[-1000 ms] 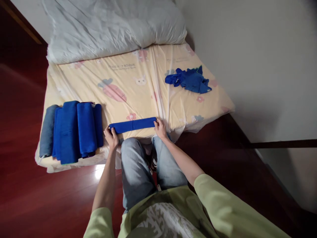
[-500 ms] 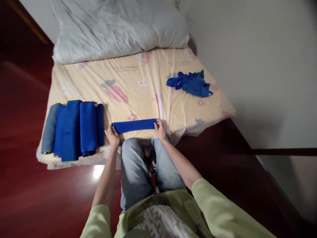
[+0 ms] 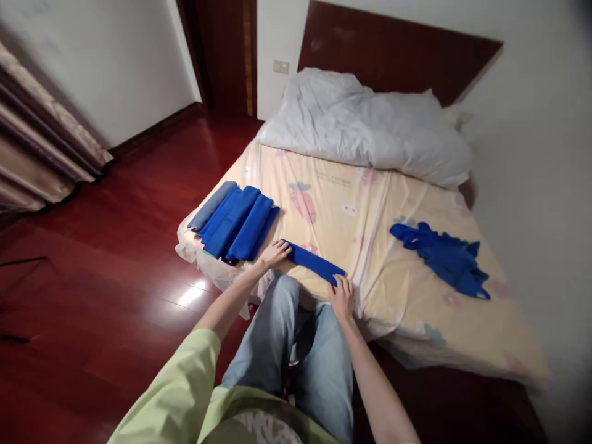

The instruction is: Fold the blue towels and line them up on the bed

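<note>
"What is surrounding the work?"

"A bed [image 3: 402,333] with a cream printed sheet is carrying everything. A pale quilt [image 3: 365,126] is lying bunched below the dark headboard [image 3: 393,46]. A row of folded cloths [image 3: 235,225], grey-blue at the outer end and bright blue otherwise, is occupying the left front corner. A loose blue garment [image 3: 451,259] is lying crumpled, well apart, on the right."

"Anything in the way?"

"The folded row is sitting just beside the left hand [image 3: 274,251], limiting room on that side. The person's knees [image 3: 284,299] are coming up against the near edge."

"Condition of the blue strip [image 3: 314,260]?"

"It is lying on the sheet near that edge, between both hands, and is showing as a narrow, flat, plain blue band with fairly straight sides."

"Fingers?"

"The left ones are curving over one end; those of the right hand [image 3: 342,296] are touching the other, slightly spread. Their undersides are not showing, so I cannot tell whether either is pinching."

"Orientation?"

"The long axis is running roughly along the near edge, slanting in view from upper left to lower right. The left end is pointing towards the folded row."
</note>
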The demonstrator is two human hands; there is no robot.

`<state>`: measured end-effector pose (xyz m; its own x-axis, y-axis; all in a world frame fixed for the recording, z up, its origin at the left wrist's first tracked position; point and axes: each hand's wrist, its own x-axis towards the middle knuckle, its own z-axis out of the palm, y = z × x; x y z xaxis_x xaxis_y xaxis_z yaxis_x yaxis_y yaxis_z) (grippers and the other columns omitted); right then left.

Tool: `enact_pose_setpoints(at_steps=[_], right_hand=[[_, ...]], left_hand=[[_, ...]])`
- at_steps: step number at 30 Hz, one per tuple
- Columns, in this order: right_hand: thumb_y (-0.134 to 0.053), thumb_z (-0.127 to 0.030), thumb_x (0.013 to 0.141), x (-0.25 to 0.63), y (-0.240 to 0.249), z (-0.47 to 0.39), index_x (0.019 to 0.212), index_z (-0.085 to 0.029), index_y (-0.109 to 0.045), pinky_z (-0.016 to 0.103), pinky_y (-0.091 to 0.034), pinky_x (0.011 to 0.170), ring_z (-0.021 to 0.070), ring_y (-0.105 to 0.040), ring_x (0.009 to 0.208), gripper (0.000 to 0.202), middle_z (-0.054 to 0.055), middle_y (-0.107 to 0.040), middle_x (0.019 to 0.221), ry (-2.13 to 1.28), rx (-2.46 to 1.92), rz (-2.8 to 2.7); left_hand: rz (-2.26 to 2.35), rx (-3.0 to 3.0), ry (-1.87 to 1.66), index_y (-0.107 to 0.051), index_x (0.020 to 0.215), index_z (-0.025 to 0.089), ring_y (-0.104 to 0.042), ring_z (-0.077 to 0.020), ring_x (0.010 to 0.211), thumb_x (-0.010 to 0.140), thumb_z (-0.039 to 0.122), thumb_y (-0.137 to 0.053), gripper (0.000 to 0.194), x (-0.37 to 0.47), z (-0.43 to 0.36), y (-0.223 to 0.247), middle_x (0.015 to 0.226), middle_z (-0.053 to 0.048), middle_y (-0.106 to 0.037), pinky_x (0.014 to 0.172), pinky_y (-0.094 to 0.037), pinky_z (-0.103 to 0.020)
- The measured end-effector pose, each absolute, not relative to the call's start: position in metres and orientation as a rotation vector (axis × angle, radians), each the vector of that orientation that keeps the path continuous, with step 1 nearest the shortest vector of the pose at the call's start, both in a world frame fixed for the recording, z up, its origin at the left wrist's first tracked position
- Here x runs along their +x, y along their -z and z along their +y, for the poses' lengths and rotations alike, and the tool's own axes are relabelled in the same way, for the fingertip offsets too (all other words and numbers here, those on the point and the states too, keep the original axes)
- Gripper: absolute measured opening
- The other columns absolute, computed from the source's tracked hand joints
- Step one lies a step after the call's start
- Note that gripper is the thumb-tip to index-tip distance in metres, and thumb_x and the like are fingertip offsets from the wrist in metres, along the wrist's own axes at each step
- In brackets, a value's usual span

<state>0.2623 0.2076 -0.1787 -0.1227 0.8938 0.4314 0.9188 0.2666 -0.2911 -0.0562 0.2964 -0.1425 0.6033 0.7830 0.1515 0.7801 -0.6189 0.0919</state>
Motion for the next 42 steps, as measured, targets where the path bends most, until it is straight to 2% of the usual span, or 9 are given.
enact_pose_setpoints(at_steps=[5,13,22,26,31,34,37,40,42], right_hand=[[-0.053,-0.018,0.092,0.276,0.163,0.227,0.112,-0.016,-0.065,0.039,-0.045,0.09,0.0283,-0.06,0.105,0.024,0.014,-0.07,0.108,0.234,-1.619,-2.336],[-0.053,-0.009,0.084,0.267,0.094,0.29,0.109,-0.017,-0.066,0.038,-0.043,0.088,0.0283,-0.06,0.101,0.03,0.013,-0.07,0.107,0.439,-1.296,-2.7],[-0.045,-0.006,0.09,0.05,0.027,0.421,0.116,-0.016,-0.068,0.041,-0.043,0.097,0.0293,-0.054,0.112,0.036,0.015,-0.067,0.117,0.405,-0.832,-2.721],[-0.044,-0.001,0.088,-0.031,0.032,0.459,0.118,-0.016,-0.065,0.04,-0.045,0.094,0.0287,-0.054,0.11,0.04,0.016,-0.064,0.118,0.314,-0.794,-2.802],[-0.039,0.005,0.085,-0.062,0.056,0.473,0.122,-0.016,-0.064,0.039,-0.05,0.098,0.0262,-0.055,0.116,0.049,0.016,-0.062,0.124,0.08,-0.913,-2.793],[-0.038,0.008,0.081,-0.039,0.07,0.454,0.139,-0.018,-0.056,0.042,-0.047,0.112,0.0228,-0.047,0.137,0.066,0.013,-0.055,0.142,-0.086,-0.99,-2.649],[-0.036,0.001,0.086,0.023,0.094,0.392,0.153,-0.02,-0.043,0.048,-0.035,0.126,0.0201,-0.034,0.152,0.07,0.011,-0.047,0.154,-0.152,-1.099,-2.384],[-0.035,-0.013,0.096,0.118,0.132,0.278,0.149,-0.019,-0.048,0.052,-0.038,0.124,0.0224,-0.042,0.148,0.055,0.013,-0.052,0.152,-0.18,-1.378,-2.058],[-0.036,-0.022,0.099,0.182,0.158,0.183,0.141,-0.017,-0.057,0.055,-0.043,0.119,0.0264,-0.05,0.143,0.048,0.016,-0.06,0.143,-0.171,-1.582,-1.839]], left_hand=[[1.3,2.869,-0.286,-0.06,0.114,-0.001,-0.055,-0.0174,0.097,0.1,0.004,-0.035,0.029,-0.062,0.295,0.128,0.109,-0.016,-0.067,0.082,-0.042,-0.029],[1.253,2.896,-0.541,-0.063,0.122,0.013,-0.056,-0.0228,0.102,0.104,0.014,-0.035,0.034,-0.103,0.191,0.116,0.111,-0.013,-0.067,0.089,-0.047,-0.035],[1.853,2.644,-1.039,-0.06,0.13,0.015,-0.059,-0.0211,0.092,0.104,0.013,-0.035,0.036,-0.216,0.153,0.115,0.109,-0.015,-0.068,0.081,-0.05,-0.038],[2.023,2.54,-0.977,-0.061,0.133,0.016,-0.06,-0.0227,0.095,0.102,0.012,-0.038,0.039,-0.232,0.171,0.124,0.112,-0.016,-0.068,0.083,-0.051,-0.039],[2.13,2.402,-0.818,-0.062,0.135,0.012,-0.06,-0.0255,0.099,0.097,0.009,-0.043,0.043,-0.213,0.184,0.127,0.117,-0.018,-0.066,0.089,-0.053,-0.042],[2.237,2.266,-0.897,-0.056,0.143,0.012,-0.058,-0.028,0.114,0.094,0.005,-0.042,0.052,-0.186,0.168,0.118,0.129,-0.019,-0.063,0.1,-0.051,-0.045],[2.229,2.141,-1.015,-0.049,0.151,0.018,-0.05,-0.0295,0.134,0.094,0.008,-0.046,0.058,-0.134,0.127,0.108,0.144,-0.017,-0.056,0.111,-0.044,-0.048],[1.986,2.188,-0.854,-0.049,0.152,0.02,-0.042,-0.031,0.144,0.095,0.013,-0.051,0.057,-0.064,0.071,0.11,0.155,-0.016,-0.047,0.114,-0.043,-0.049],[1.915,2.242,-0.737,-0.051,0.151,0.02,-0.035,-0.0382,0.148,0.094,0.021,-0.057,0.058,-0.026,0.039,0.115,0.16,-0.018,-0.04,0.114,-0.04,-0.058]])
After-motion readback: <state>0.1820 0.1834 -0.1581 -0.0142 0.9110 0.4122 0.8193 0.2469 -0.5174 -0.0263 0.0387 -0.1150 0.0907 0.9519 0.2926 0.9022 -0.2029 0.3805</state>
